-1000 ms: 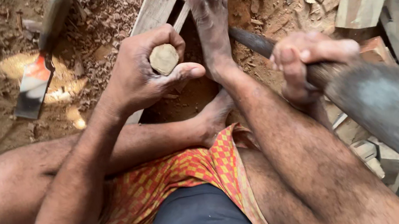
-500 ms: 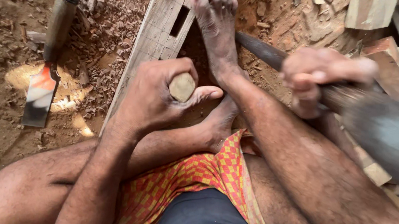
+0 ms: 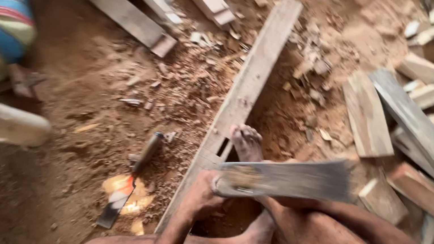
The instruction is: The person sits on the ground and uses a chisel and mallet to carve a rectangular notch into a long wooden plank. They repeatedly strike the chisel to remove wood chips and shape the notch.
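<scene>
1. plank [image 3: 249, 85] lay on the dirt floor [image 3: 65, 179], running diagonally up to the right, pinned under the person's foot [image 3: 246, 143].
2. left hand [image 3: 199, 196] was curled closed at the plank's near end; what it pinched could not be made out.
3. blade [image 3: 289, 180], broad, grey and blurred, crossed just beside that hand; right hand was out of view.
4. chisel [image 3: 129, 184] lay well left of the plank among wood chips [image 3: 188, 80].
5. offcuts [image 3: 400, 117] were piled on the right.
</scene>
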